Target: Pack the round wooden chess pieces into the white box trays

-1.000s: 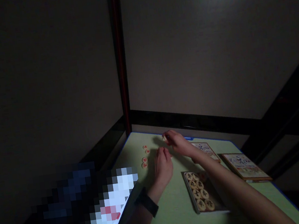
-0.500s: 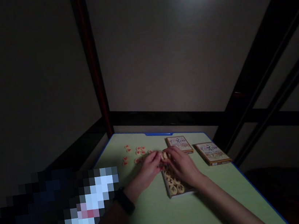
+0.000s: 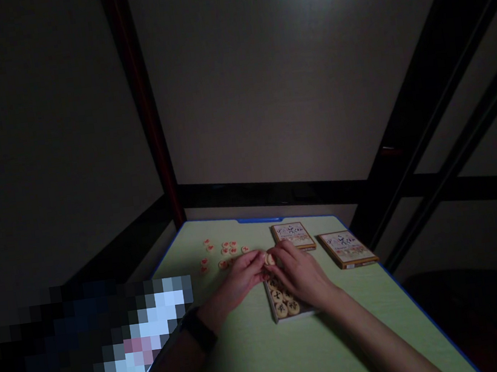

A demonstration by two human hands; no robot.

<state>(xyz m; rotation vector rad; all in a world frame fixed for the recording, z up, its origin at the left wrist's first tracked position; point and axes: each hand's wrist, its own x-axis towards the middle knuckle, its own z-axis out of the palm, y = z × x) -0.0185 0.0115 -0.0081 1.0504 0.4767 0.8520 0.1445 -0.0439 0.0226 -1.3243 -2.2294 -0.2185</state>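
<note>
My left hand (image 3: 238,280) and my right hand (image 3: 297,274) meet over the far end of a shallow tray (image 3: 279,318) of round pale game pieces with black marks. Between their fingertips is one pale round piece (image 3: 269,259), pinched from both sides. A dark band sits on my left wrist (image 3: 198,330). Several loose pieces with red marks (image 3: 223,252) lie on the green table (image 3: 298,356) just left of my left hand.
Two flat boxes with printed lids (image 3: 292,236) (image 3: 347,248) lie at the table's far right. A blurred bright screen (image 3: 149,333) sits at the near left edge. A red post (image 3: 141,102) stands behind the far left corner, dark rails to the right.
My right hand came back from the far side of the table with a piece and joined my left hand over the tray. The view swung to the right.
</note>
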